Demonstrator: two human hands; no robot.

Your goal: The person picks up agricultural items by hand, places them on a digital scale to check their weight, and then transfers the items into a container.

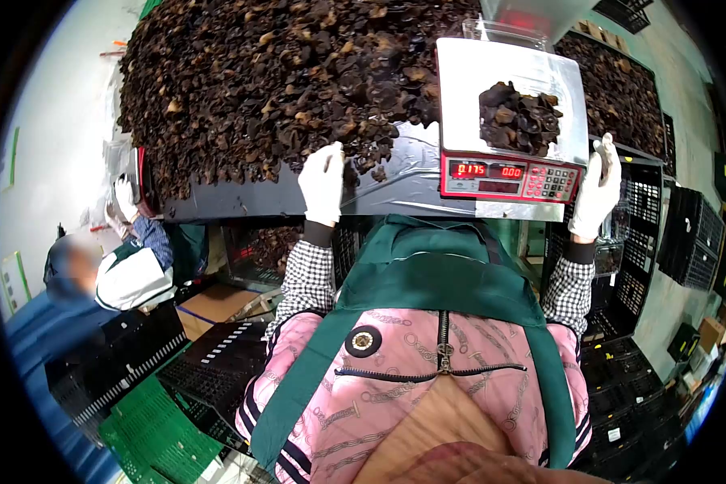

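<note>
A weigher's white-gloved hands frame a red-edged scale (460,105), its lit display (489,171) reading 0.175 and 0.00. A small portion (518,119) of dark, ruffled fungus sits on the scale, ahead and left of the right fingers, and well to the right of the left ones. The left hand (323,181) hovers at the front edge of a broad heap (298,73) of the same pieces, its fingers drawn together; whether they pinch a scrap, one cannot tell. The right hand (597,189) stands just beside the keypad (549,184), fingers loosely extended with a slight gap at the tips and nothing visible in them (whether they brush the casing is hard to say).

Weighing well here likely means adding or lifting only a few pieces at a time, keeping the right fingers off the plate while the digits settle, and letting no frill hang over its edge.

Beyond the right fingertips lies a second batch (617,89); below them stand black crates (641,218). A clear container (504,32) is at the scale's far edge. The scale itself stands between the right fingers and the heap. Well left of the left fingers, a co-worker's gloved hand (124,198) is at the same table.
</note>
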